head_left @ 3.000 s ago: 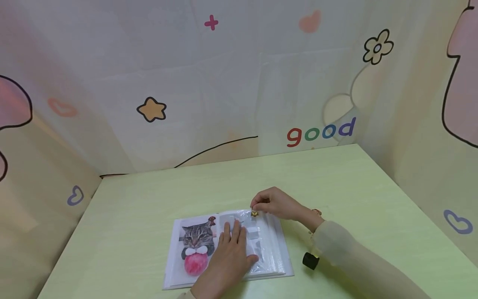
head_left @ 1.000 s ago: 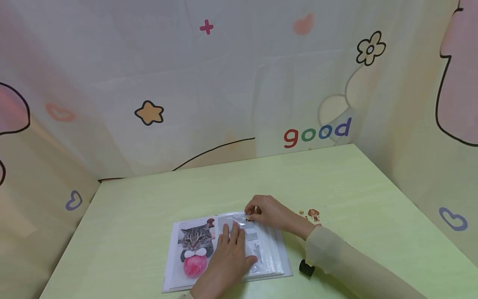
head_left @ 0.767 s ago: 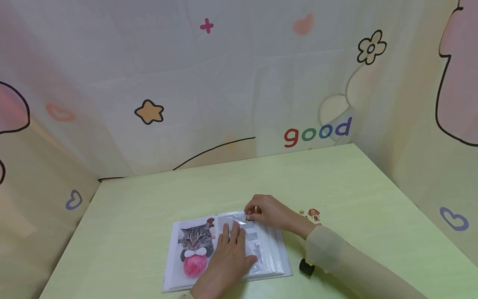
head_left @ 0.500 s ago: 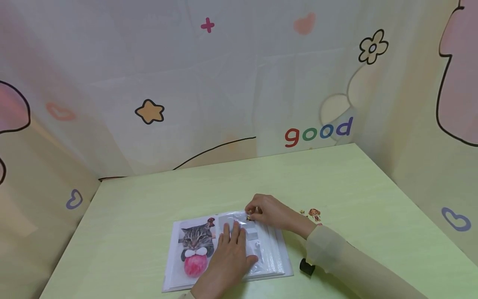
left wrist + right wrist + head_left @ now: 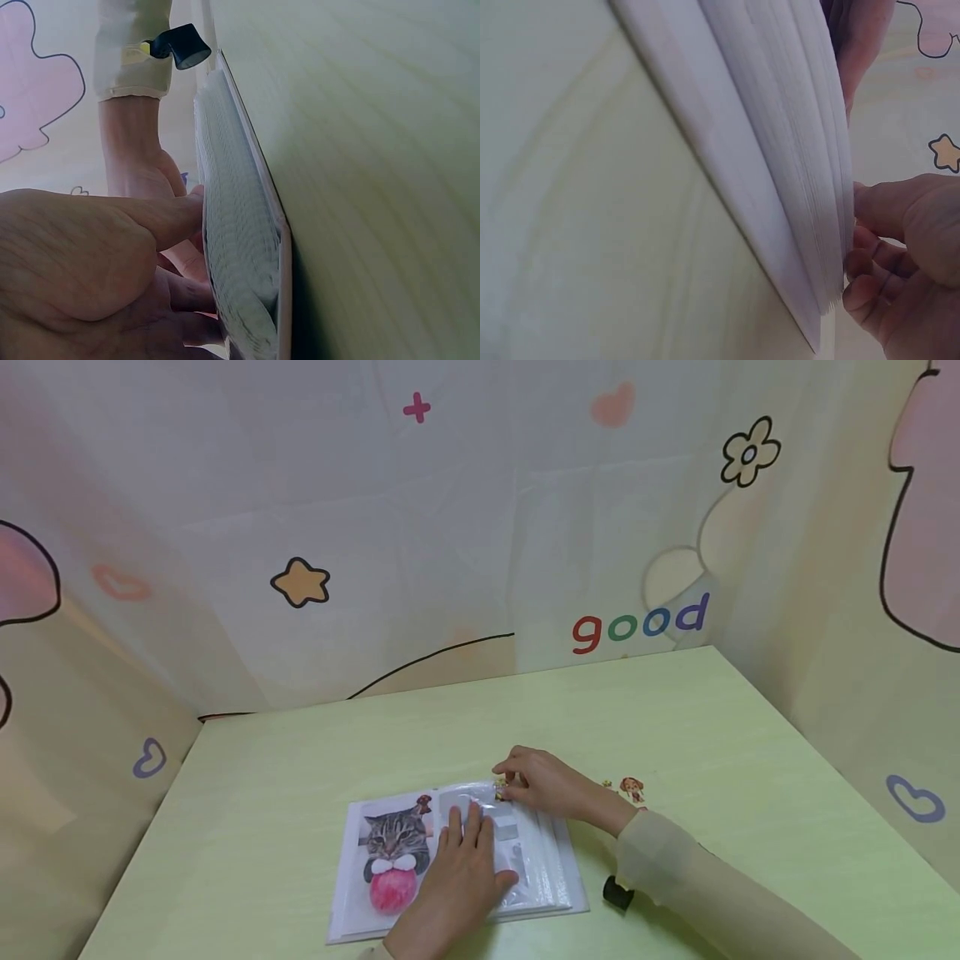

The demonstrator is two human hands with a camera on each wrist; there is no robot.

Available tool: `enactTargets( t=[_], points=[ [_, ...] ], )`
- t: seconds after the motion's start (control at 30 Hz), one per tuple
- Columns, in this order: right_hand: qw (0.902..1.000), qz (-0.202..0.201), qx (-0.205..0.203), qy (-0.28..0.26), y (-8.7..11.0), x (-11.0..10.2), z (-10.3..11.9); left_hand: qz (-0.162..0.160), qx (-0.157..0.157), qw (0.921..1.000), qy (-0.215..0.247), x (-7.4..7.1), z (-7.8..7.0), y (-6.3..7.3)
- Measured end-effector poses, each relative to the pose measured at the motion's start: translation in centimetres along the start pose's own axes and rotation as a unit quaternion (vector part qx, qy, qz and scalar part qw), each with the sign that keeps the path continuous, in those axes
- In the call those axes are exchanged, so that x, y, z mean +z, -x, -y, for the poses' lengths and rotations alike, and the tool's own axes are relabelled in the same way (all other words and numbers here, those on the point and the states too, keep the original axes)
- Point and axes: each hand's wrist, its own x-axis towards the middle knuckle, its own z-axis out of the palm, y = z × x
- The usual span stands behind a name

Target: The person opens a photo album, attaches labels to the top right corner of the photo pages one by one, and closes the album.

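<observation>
A photo album [image 5: 352,868] lies spread on the table, a cat picture [image 5: 396,835] on its left page. My left hand [image 5: 459,877] rests flat on the clear-covered right page [image 5: 543,877], fingers spread. At the top of that page is a small yellow-brown sticker [image 5: 500,790], partly hidden by my right hand [image 5: 543,781]. The right thumb touches down at the sticker while the index finger is raised beyond it, a gap between them. In the right wrist view, the right thumb [image 5: 881,206] meets the page and the other fingers curl near the page edge.
A brown dog sticker [image 5: 632,789] and smaller stickers lie on the pale green table [image 5: 300,760], right of the album. Under the right sleeve shows a black cylinder-like piece [image 5: 618,893]. A printed curtain [image 5: 420,527] stands behind and at both sides.
The right hand moved slightly left and down with the sticker to the page's top; its index finger has since lifted and the sticker shows more. The left hand stays put.
</observation>
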Motion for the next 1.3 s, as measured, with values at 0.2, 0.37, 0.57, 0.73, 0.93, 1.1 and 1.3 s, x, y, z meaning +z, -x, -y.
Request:
enactTargets(
  t=[0.2,0.37,0.57,0.73,0.93,1.1,1.3],
  points=[
    [0.9992,-0.032,-0.003,0.024,0.6,0.0,0.1,0.001,0.004,1.0,-0.003,-0.1,0.0,0.0],
    [0.9962,-0.049,-0.011,0.071,1.5,-0.2,0.7,-0.003,0.007,1.0,-0.003,0.0,0.0,0.0],
    [0.9918,-0.064,-0.033,0.105,2.1,-0.3,1.3,0.001,0.003,1.0,-0.007,-0.3,0.0,0.0],
    [0.9856,-0.063,-0.077,0.137,2.9,0.1,1.3,0.0,0.004,1.0,-0.001,-0.2,-0.1,0.0],
    [0.9797,0.01,-0.088,0.18,4.1,0.5,1.7,0.011,-0.001,0.9999,-0.013,-0.2,-0.2,0.0],
    [0.9807,0.036,-0.069,0.179,4.4,0.6,1.8,0.017,-0.004,0.9998,-0.007,-0.3,-0.2,0.0],
    [0.9768,0.04,-0.073,0.198,4.3,0.7,2.3,0.017,-0.005,0.9999,0.0,-0.3,-0.2,0.1]
  ],
)
